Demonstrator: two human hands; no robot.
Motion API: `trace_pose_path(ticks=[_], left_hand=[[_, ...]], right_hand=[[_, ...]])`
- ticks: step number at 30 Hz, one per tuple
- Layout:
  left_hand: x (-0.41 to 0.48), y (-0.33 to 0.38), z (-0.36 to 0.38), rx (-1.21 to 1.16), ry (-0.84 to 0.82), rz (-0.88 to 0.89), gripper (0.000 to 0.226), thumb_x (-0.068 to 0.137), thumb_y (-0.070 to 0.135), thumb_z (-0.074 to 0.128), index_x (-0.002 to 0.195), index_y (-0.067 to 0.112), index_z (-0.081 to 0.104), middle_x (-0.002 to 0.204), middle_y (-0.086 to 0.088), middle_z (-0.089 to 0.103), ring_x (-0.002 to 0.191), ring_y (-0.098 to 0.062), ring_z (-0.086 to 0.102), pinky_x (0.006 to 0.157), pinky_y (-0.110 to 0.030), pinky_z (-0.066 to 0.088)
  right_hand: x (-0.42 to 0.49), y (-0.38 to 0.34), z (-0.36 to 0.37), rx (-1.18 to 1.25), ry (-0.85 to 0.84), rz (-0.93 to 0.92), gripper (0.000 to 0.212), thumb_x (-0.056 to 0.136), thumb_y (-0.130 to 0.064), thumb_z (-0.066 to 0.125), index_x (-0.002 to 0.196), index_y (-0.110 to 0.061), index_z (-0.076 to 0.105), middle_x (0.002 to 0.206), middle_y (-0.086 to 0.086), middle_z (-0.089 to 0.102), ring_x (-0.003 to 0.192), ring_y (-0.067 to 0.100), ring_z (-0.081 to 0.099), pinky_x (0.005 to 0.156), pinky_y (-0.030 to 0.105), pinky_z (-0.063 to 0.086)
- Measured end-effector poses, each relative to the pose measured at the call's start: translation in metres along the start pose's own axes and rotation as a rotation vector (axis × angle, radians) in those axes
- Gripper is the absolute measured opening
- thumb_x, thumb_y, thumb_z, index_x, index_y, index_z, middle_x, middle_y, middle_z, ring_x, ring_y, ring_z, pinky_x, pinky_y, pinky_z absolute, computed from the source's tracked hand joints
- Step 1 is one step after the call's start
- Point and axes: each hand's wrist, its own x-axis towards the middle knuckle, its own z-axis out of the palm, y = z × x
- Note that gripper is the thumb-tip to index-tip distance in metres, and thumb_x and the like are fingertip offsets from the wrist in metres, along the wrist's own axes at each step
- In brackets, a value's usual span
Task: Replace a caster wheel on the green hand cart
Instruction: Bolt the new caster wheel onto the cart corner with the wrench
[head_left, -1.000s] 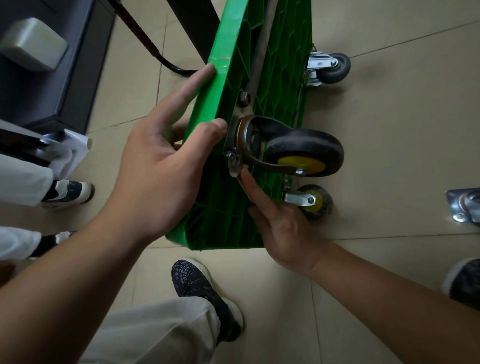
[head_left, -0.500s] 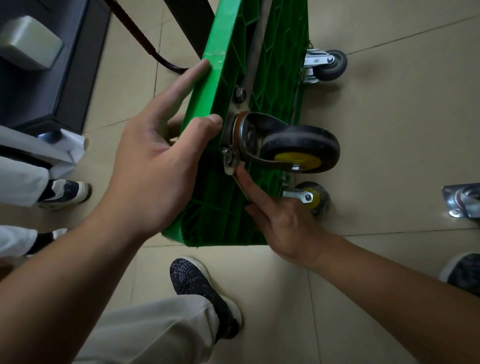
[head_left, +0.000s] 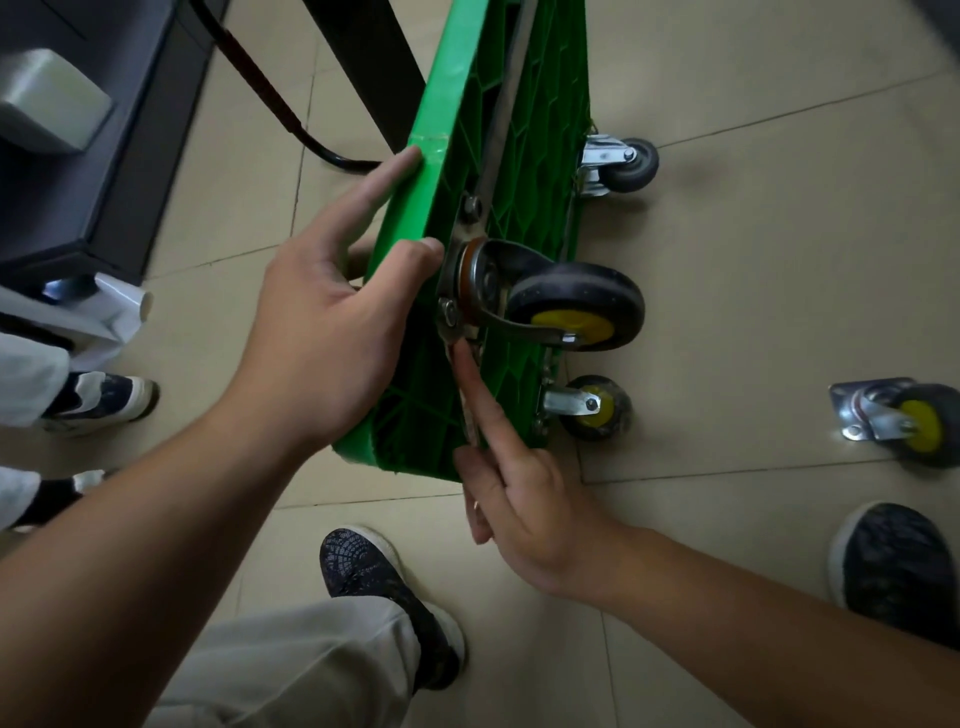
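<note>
The green hand cart (head_left: 535, 130) stands on its side with its ribbed underside facing right. A black caster wheel (head_left: 576, 304) with a yellow hub sticks out from a metal plate bolted to the underside. My left hand (head_left: 322, 338) grips the cart's upper edge, with the thumb beside the plate. My right hand (head_left: 535, 509) holds a slim metal wrench (head_left: 466, 410) against the underside. The index finger lies straight along the wrench, and its tip is just below the plate's lower bolt. The wrench head is hidden by the finger.
A loose caster (head_left: 904, 415) with a square plate lies on the tile floor at right. Two more casters (head_left: 592, 408) (head_left: 623, 163) rest on the floor under the cart. My shoes (head_left: 384, 587) (head_left: 893, 561) are below. Another person's shoe (head_left: 98, 395) and a dark cabinet (head_left: 104, 156) are at left.
My right hand has drawn a little back from the plate and its index finger has straightened along the wrench. My left hand keeps its hold on the cart's edge.
</note>
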Motion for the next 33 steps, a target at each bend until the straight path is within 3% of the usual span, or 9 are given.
trace_pose_path(ticks=[4,7,10,13,15,19,24,28,33], left_hand=[[-0.001,0.001,-0.001,-0.001,0.010,-0.002,0.052,0.099,0.024,0.063,0.146,0.044,0.054,0.119,0.004,0.075,0.093,-0.007,0.076,0.071,-0.019,0.058],[-0.001,0.001,-0.001,0.018,0.006,-0.016,0.054,0.095,0.030,0.063,0.145,0.048,0.054,0.117,0.004,0.075,0.091,-0.010,0.077,0.076,-0.031,0.062],[-0.002,0.001,-0.002,0.040,0.012,-0.033,0.055,0.090,0.039,0.063,0.142,0.055,0.053,0.115,0.009,0.075,0.091,-0.010,0.076,0.084,-0.042,0.063],[-0.003,0.001,-0.001,0.042,0.010,-0.037,0.056,0.089,0.042,0.062,0.142,0.057,0.052,0.115,0.009,0.075,0.091,-0.009,0.076,0.085,-0.045,0.063],[-0.002,0.000,-0.001,0.043,0.016,-0.031,0.055,0.090,0.040,0.062,0.142,0.055,0.052,0.115,0.008,0.075,0.091,-0.010,0.076,0.085,-0.045,0.063],[-0.001,-0.002,-0.003,0.056,0.020,-0.016,0.055,0.092,0.038,0.063,0.143,0.053,0.053,0.112,0.008,0.076,0.090,-0.010,0.076,0.084,-0.045,0.063],[0.000,-0.003,-0.003,0.065,0.019,-0.002,0.053,0.095,0.036,0.062,0.145,0.051,0.052,0.115,0.009,0.075,0.090,-0.009,0.076,0.083,-0.043,0.064],[0.000,-0.004,-0.005,0.044,-0.006,-0.002,0.053,0.097,0.033,0.062,0.146,0.050,0.051,0.121,0.004,0.073,0.091,-0.010,0.077,0.081,-0.038,0.064],[-0.001,-0.005,-0.005,0.042,-0.027,0.015,0.052,0.101,0.031,0.064,0.147,0.050,0.050,0.128,0.001,0.071,0.095,-0.009,0.076,0.079,-0.030,0.062]], right_hand=[[-0.004,-0.015,0.000,-0.066,0.014,0.024,0.065,0.106,-0.039,0.031,0.153,-0.061,-0.008,0.053,-0.004,0.058,0.054,0.009,0.061,0.070,0.019,0.052],[-0.005,-0.025,-0.002,-0.163,0.048,0.049,0.064,0.108,-0.037,0.032,0.153,-0.063,-0.006,0.052,-0.019,0.053,0.055,0.005,0.057,0.077,0.038,0.058],[-0.007,-0.035,-0.005,-0.187,0.049,0.082,0.063,0.110,-0.033,0.032,0.152,-0.065,-0.003,0.055,-0.033,0.054,0.054,0.002,0.054,0.079,0.040,0.059],[-0.009,-0.048,-0.001,-0.152,0.093,0.123,0.063,0.110,-0.032,0.032,0.150,-0.067,-0.001,0.065,-0.020,0.066,0.061,0.008,0.063,0.088,0.038,0.058],[-0.009,-0.060,0.008,-0.114,0.125,0.183,0.062,0.110,-0.033,0.032,0.148,-0.071,0.002,0.062,0.006,0.066,0.061,0.029,0.065,0.079,0.049,0.061],[-0.009,-0.076,0.024,-0.012,0.148,0.220,0.060,0.108,-0.036,0.032,0.142,-0.078,0.004,0.057,-0.018,0.049,0.053,0.016,0.056,0.069,0.055,0.060],[-0.009,-0.081,0.030,0.070,0.161,0.246,0.058,0.106,-0.043,0.031,0.137,-0.083,0.004,0.058,-0.016,0.049,0.051,0.017,0.053,0.063,0.061,0.058],[-0.010,-0.071,0.032,0.166,0.132,0.207,0.063,0.107,-0.039,0.035,0.141,-0.079,-0.001,0.050,-0.009,0.052,0.048,0.012,0.056,0.057,0.045,0.056],[-0.016,-0.056,0.019,-0.083,0.170,0.078,0.065,0.107,-0.029,0.035,0.160,-0.050,0.003,0.072,-0.026,0.047,0.062,-0.005,0.052,0.082,0.028,0.052]])
